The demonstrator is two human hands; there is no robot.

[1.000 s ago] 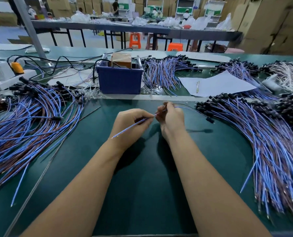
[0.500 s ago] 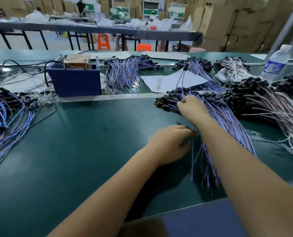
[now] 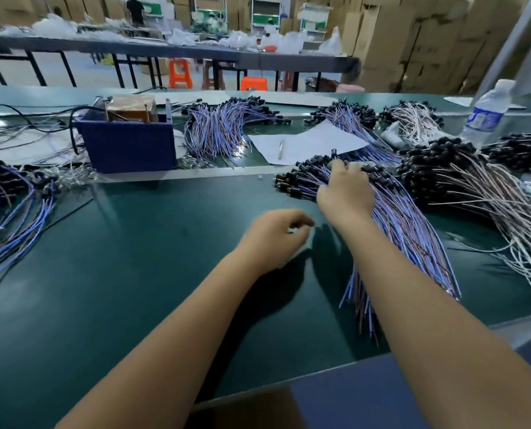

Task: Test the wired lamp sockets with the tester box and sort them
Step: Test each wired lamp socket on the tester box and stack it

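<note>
A pile of wired lamp sockets [image 3: 394, 218], black heads on blue and brown wires, lies on the green mat [image 3: 134, 258] at the right. My right hand [image 3: 346, 193] rests on this pile with its fingers down among the socket heads; whether they pinch one is hidden. My left hand [image 3: 276, 236] hovers over the mat just left of the pile, fingers loosely curled, holding nothing I can see. The blue tester box [image 3: 128, 147] with a brown block on top stands at the back left.
More blue-wired sockets lie at the far left [image 3: 10, 218] and behind the box [image 3: 221, 131]. White-wired black sockets [image 3: 462, 181] crowd the right. A paper sheet with a pen [image 3: 304, 144] and a water bottle [image 3: 487, 113] sit behind.
Both hands held one wire at the centre a second ago. They then went to the right pile, and my left hand has since come off the wires and moved left.
</note>
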